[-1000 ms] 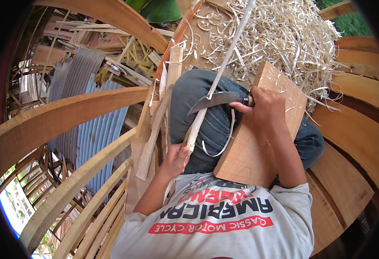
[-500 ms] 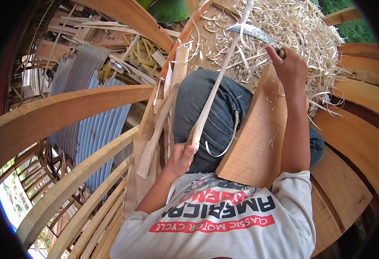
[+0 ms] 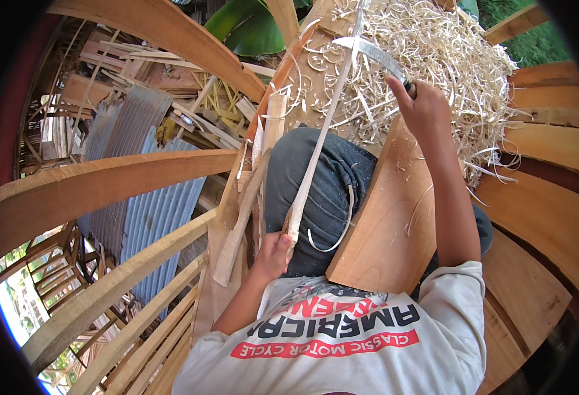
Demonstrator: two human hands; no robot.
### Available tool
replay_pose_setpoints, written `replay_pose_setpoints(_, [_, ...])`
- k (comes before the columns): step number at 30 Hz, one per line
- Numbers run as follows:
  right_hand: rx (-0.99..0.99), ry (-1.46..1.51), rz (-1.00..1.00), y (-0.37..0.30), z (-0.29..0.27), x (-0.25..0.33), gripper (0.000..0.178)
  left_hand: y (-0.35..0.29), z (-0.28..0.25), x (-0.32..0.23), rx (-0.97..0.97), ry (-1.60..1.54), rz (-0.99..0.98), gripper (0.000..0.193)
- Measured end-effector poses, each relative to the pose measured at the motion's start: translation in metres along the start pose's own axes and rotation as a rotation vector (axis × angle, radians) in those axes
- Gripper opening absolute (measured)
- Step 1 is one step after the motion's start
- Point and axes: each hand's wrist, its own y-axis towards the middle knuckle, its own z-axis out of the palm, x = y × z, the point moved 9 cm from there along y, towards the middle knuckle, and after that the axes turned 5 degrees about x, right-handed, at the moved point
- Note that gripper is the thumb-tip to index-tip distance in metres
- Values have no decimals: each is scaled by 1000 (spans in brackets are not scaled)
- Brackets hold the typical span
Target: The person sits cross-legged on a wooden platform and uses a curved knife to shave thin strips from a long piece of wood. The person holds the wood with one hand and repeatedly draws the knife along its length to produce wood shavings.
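Note:
My left hand is closed around the near end of a long, thin wooden strip, which slants up and away over my dark trouser leg. In my right hand is the dark handle of a curved knife, its blade lying across the far part of the strip. A wide wooden board rests between my legs, close to my right forearm. One curled shaving hangs on my trouser leg.
A large heap of pale wood shavings covers the planks ahead. Curved wooden ribs arch on the left, above corrugated metal sheets and scrap wood. Broad planks line the right side. Loose wood strips lie beside my left hand.
My right hand and the knife have shifted slightly left. The strip's far end has swung a little left too, while my left hand keeps its grip. The whole view has shifted slightly.

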Motion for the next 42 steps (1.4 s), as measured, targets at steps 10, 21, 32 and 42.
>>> replay_pose_setpoints(10, [-66,66,-62,10,-21,-14,62,7,1,4,18,58,47,76])
replay_pose_setpoints(21, [-160,41,-770,-41,3,51,57,3,-5,-7,-10,122,-9,77])
replay_pose_setpoints(32, [-106,297,-8,15,-12,-29,44,7,-6,-7,28,134,-17,76])
replay_pose_setpoints(42, [-34,564,16,-14,-11,-16,47,11,-9,3,124,60,-43,69])
